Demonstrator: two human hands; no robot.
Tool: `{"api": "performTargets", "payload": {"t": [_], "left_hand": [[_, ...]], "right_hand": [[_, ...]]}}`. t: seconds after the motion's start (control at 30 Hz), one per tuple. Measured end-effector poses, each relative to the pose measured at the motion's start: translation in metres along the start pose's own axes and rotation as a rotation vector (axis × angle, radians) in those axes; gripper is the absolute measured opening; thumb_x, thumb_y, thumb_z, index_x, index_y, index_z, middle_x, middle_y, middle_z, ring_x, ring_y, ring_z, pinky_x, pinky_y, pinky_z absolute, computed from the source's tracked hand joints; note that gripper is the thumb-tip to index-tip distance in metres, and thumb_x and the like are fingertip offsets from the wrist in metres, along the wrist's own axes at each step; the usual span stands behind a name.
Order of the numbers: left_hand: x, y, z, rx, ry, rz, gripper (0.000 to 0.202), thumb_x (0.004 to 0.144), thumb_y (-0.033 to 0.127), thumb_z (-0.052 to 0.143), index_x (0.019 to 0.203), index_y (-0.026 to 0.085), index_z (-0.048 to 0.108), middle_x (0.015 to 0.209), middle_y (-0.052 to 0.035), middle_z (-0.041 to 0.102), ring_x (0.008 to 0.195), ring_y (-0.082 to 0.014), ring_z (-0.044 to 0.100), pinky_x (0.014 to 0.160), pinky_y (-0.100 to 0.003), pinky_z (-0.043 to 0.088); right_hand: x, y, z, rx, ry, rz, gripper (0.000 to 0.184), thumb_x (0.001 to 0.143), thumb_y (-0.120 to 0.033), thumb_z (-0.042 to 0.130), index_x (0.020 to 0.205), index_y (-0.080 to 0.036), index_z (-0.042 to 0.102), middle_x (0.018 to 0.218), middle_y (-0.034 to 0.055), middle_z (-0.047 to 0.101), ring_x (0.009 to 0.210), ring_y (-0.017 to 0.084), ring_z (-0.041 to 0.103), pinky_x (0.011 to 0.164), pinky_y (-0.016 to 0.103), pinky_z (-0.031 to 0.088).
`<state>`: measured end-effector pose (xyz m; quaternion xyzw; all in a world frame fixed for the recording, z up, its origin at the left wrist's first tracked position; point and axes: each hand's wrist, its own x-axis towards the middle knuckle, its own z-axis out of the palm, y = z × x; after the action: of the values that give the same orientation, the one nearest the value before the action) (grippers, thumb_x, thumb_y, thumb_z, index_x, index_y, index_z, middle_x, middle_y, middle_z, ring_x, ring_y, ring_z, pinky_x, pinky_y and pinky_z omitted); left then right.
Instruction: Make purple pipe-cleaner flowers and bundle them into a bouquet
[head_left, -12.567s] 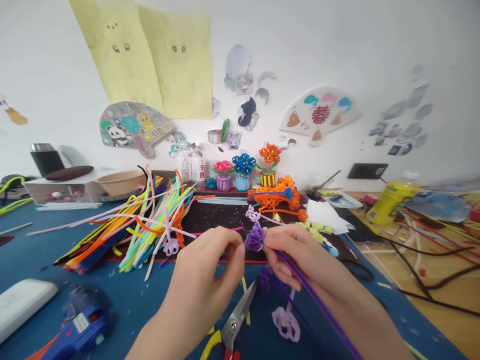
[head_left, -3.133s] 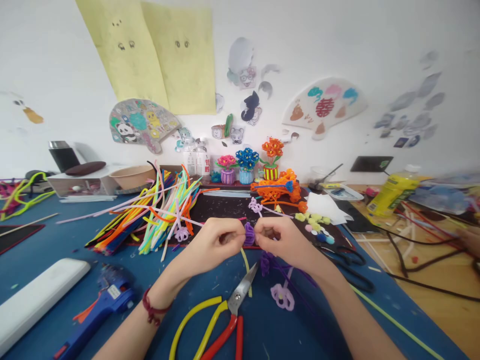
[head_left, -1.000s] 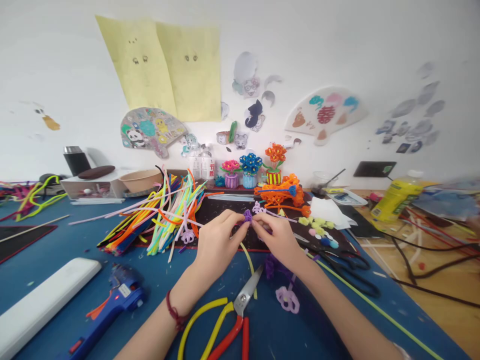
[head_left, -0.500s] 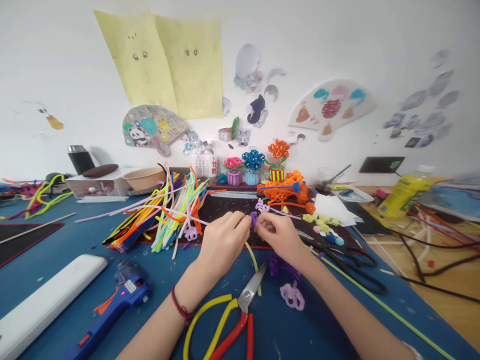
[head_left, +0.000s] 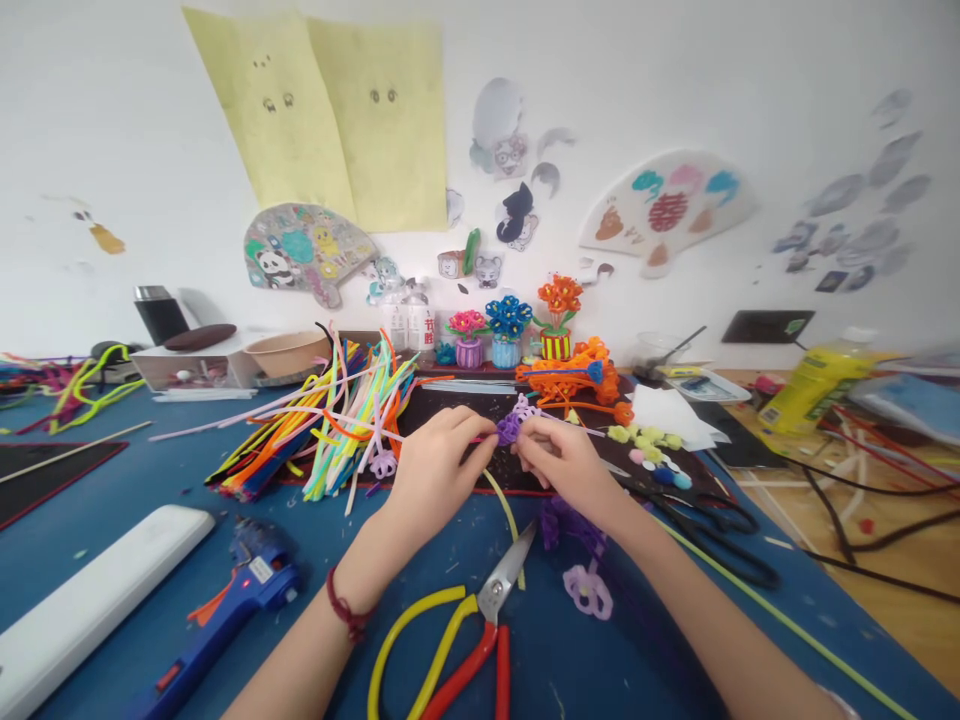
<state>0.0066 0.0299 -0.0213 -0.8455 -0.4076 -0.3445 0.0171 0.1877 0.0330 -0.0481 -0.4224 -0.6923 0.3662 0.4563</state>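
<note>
A small purple pipe-cleaner flower (head_left: 509,428) is pinched between both hands above the black mat (head_left: 450,412). My left hand (head_left: 435,468) grips it from the left with thumb and fingers closed. My right hand (head_left: 559,460) pinches it from the right. A yellow pipe cleaner (head_left: 504,505) curves down below the hands. Below the right wrist lie a dark purple twisted piece (head_left: 568,522) and a pale lilac flower (head_left: 589,592). Scissors with yellow and red handles (head_left: 465,640) lie just below the hands.
A pile of coloured pipe cleaners (head_left: 330,420) lies to the left. A blue glue gun (head_left: 225,605) and a white bar (head_left: 82,605) lie at lower left. Orange pipe-cleaner work (head_left: 577,380), small flower pots (head_left: 506,335), black scissors (head_left: 720,530), pom-poms (head_left: 649,450) and a yellow bottle (head_left: 814,390) are to the right.
Both hands have risen slightly and moved away from me over the mat, still working the purple flower between the fingertips. The flower is now a little more exposed between them.
</note>
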Motion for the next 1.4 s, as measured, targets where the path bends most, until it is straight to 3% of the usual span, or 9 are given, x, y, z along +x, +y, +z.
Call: {"api": "performTargets", "payload": {"t": [0.23,0.5,0.8,0.93,1.1,1.4], "left_hand": [[0.000,0.003,0.002,-0.085,-0.077,-0.084,0.012,0.088,0.028,0.055,0.083,0.019,0.061,0.079,-0.0006,0.064,0.074,-0.0147,0.058,0.065,-0.025,0.040],[0.004,0.005,-0.002,-0.257,-0.059,-0.159,0.010,0.086,0.024,0.057,0.083,0.018,0.065,0.074,0.0012,0.064,0.066,-0.0114,0.055,0.060,-0.023,0.038],[0.004,0.008,-0.009,-0.408,-0.054,-0.192,0.014,0.086,0.030,0.059,0.084,0.018,0.067,0.074,0.0017,0.065,0.065,-0.0103,0.054,0.059,-0.021,0.039],[0.004,0.007,-0.008,-0.388,-0.033,-0.143,0.012,0.087,0.026,0.057,0.087,0.019,0.066,0.079,0.0009,0.067,0.069,-0.0107,0.055,0.062,-0.021,0.040],[0.003,0.006,-0.007,-0.219,-0.043,-0.043,0.012,0.089,0.022,0.053,0.087,0.019,0.065,0.081,-0.0015,0.065,0.078,-0.0143,0.057,0.065,-0.024,0.041],[0.004,0.006,-0.008,-0.220,-0.063,-0.038,0.013,0.088,0.021,0.052,0.085,0.019,0.064,0.079,-0.0010,0.066,0.069,-0.0125,0.056,0.060,-0.023,0.040]], "right_hand": [[-0.001,-0.003,0.000,-0.203,0.005,-0.055,0.017,0.086,-0.025,0.048,0.072,-0.019,0.054,0.058,-0.0020,0.057,0.048,0.011,0.046,0.049,0.023,0.034],[-0.001,-0.005,-0.001,-0.282,0.056,-0.168,0.014,0.087,-0.021,0.050,0.076,-0.018,0.058,0.061,-0.0016,0.057,0.050,0.011,0.047,0.050,0.023,0.034],[-0.004,-0.003,-0.002,-0.433,0.155,-0.395,0.012,0.090,-0.017,0.051,0.086,-0.020,0.061,0.072,0.0002,0.062,0.060,0.014,0.054,0.058,0.024,0.040],[-0.004,0.003,-0.003,-0.541,0.145,-0.455,0.013,0.092,-0.019,0.048,0.090,-0.020,0.061,0.080,0.0025,0.064,0.070,0.016,0.059,0.066,0.026,0.043],[-0.005,0.003,-0.003,-0.693,0.130,-0.495,0.017,0.092,-0.019,0.045,0.085,-0.019,0.060,0.077,0.0035,0.062,0.070,0.016,0.058,0.066,0.026,0.042],[-0.008,-0.002,-0.002,-0.729,0.111,-0.515,0.019,0.090,-0.015,0.043,0.079,-0.019,0.058,0.072,0.0030,0.058,0.067,0.015,0.055,0.066,0.026,0.041]]}}
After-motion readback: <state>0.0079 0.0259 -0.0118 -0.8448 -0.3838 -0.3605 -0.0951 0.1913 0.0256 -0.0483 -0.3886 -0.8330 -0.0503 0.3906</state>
